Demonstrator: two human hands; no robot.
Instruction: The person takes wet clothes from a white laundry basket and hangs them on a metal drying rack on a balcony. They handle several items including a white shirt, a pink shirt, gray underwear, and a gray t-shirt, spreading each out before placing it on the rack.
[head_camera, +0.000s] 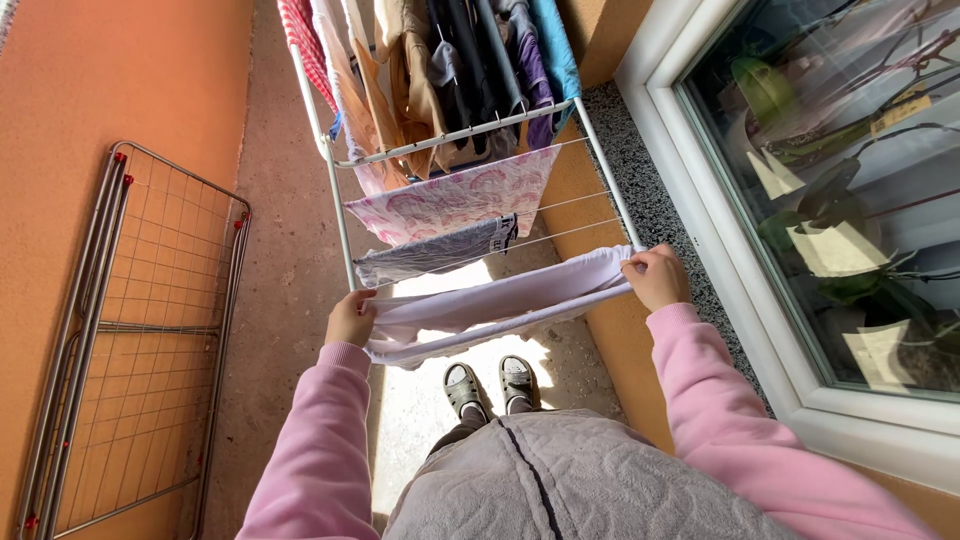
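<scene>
looking down from the head camera, we had our left hand (350, 318) closed on one end of a white cloth (500, 300) and our right hand (657, 277) closed on the other end, both hands in pink sleeves. the cloth lay stretched across the nearest rails of the white drying rack (338, 205), sagging in the middle above our grey sandals (488, 385).

we judged the main risk was the cloth slipping: if either grip loosened before it sat evenly over the rail, the loose middle could slide off and drop onto the concrete floor (290, 300). pulling too hard to one side could also drag it against the grey garment (435, 250) just behind, or nudge the pink patterned cloth (450, 200) off its wire. the rack stood near the window sill (650, 215), so a tug might knock the frame against it.

as for packages, labels and signs, we saw almost none. only pale tags, small and angular, showed among the plants behind the window glass (830, 200), too blurred to tell more. a folded wire rack (140, 330) leaned on the orange wall (60, 150), bare of any label.
</scene>
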